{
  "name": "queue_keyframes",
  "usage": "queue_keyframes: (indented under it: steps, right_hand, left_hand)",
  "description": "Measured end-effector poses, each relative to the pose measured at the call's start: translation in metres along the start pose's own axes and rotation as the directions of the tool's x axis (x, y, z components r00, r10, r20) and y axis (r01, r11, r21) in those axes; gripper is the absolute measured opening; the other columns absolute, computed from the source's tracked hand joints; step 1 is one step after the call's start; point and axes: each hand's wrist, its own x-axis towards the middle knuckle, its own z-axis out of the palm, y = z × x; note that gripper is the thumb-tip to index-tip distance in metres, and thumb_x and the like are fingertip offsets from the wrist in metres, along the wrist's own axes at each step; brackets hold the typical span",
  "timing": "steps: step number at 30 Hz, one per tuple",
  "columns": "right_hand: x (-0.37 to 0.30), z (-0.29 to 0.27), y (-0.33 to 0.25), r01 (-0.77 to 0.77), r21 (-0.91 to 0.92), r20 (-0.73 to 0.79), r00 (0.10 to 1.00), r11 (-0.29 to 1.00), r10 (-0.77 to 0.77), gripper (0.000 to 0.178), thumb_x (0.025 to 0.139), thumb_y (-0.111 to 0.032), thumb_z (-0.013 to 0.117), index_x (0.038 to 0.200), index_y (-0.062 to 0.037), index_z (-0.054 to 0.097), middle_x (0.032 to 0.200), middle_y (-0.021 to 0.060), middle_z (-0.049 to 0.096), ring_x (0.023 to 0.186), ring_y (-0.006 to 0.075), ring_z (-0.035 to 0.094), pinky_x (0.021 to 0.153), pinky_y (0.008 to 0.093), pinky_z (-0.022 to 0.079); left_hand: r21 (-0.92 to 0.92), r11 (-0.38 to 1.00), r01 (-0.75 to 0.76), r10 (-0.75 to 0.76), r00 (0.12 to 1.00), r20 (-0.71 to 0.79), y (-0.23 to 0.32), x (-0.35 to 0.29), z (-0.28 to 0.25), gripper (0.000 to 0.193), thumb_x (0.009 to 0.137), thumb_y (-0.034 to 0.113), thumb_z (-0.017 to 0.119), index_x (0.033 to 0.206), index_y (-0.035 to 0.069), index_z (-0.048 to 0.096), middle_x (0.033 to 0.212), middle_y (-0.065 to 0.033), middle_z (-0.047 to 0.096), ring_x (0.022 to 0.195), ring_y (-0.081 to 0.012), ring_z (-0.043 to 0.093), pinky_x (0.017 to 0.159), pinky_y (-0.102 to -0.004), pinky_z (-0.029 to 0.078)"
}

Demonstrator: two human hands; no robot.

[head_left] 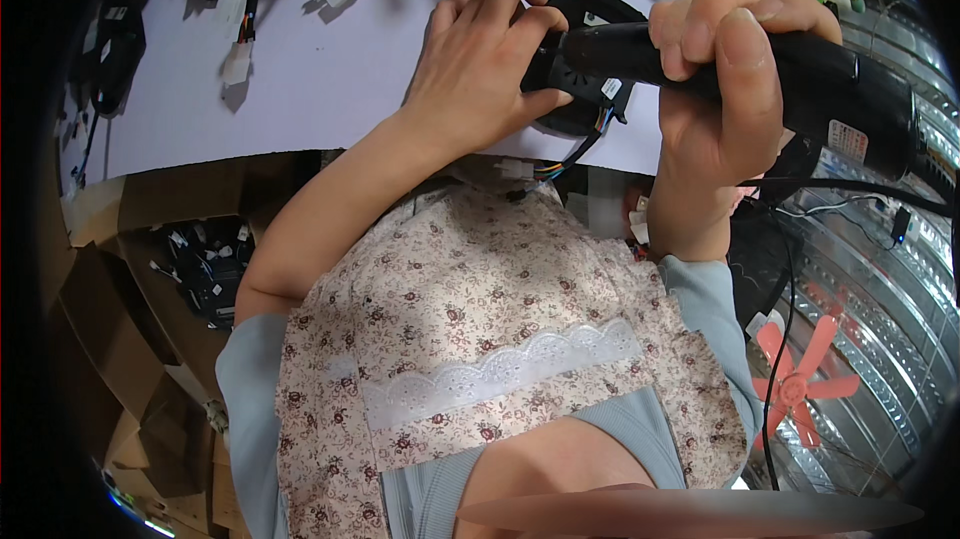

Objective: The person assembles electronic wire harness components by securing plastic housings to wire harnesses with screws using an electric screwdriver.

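Observation:
My right hand (725, 89) is wrapped round a black corded electric screwdriver (860, 104), held nearly level with its narrow end pointing left. That end lies over a black plastic housing (575, 119) near the table's front edge. My left hand (475, 64) grips the housing from the left, thumb on the near side and fingers at the far side. The screwdriver's tip is hidden behind its body and my left fingers. Coloured wires (585, 144) run from the housing over the table edge to a white connector (515, 170).
More black parts with wires and a white connector (236, 64) lie on the pale table (330, 89). Below left, an open cardboard box (150, 199) holds black wired parts (212, 284). A pink fan (793, 389) and the screwdriver's black cable (850, 184) are at right.

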Motion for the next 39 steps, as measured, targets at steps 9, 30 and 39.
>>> queue_keyframes:
  steps: [9, 30, 39]
  right_hand:
    - [-0.002, -0.007, 0.013, -0.014, 0.072, -0.011, 1.000, 0.997, 0.015, 0.015, 0.097, -0.005, 0.056, 0.111, -0.0060, 0.050, 0.078, 0.0089, 0.053, 0.062, 0.0166, 0.048, 0.066, 0.0355, 0.045]
    - [-0.015, -0.021, -0.006, 0.129, 0.188, -0.163, 0.982, 0.974, -0.099, 0.024, 0.097, -0.006, 0.057, 0.119, -0.0043, 0.048, 0.085, 0.0189, 0.063, 0.061, 0.0203, 0.054, 0.061, 0.0371, 0.049]
    - [-0.021, -0.027, -0.001, 0.049, 0.167, -0.034, 0.998, 0.985, -0.044, 0.021, 0.104, -0.014, 0.048, 0.122, -0.0130, 0.058, 0.096, 0.0124, 0.062, 0.073, 0.0187, 0.053, 0.071, 0.0377, 0.042]
  left_hand:
    - [0.025, 1.000, -0.004, 0.004, 1.000, -0.001, -0.002, -0.001, 0.002, 0.061, 0.070, 0.033, 0.091, 0.122, 0.017, 0.064, 0.128, -0.0033, 0.050, 0.119, -0.0265, 0.056, 0.103, -0.0455, 0.036]
    - [-0.076, 0.993, -0.095, 0.092, 0.995, -0.039, -0.004, -0.001, 0.004, 0.065, 0.067, 0.032, 0.091, 0.124, 0.012, 0.066, 0.132, -0.0009, 0.057, 0.119, -0.0259, 0.056, 0.107, -0.0480, 0.034]
    - [-0.012, 0.996, -0.084, 0.083, 0.995, -0.063, -0.004, -0.002, 0.007, 0.065, 0.075, 0.037, 0.088, 0.129, 0.014, 0.060, 0.114, -0.0069, 0.069, 0.120, -0.0301, 0.060, 0.113, -0.0471, 0.032]
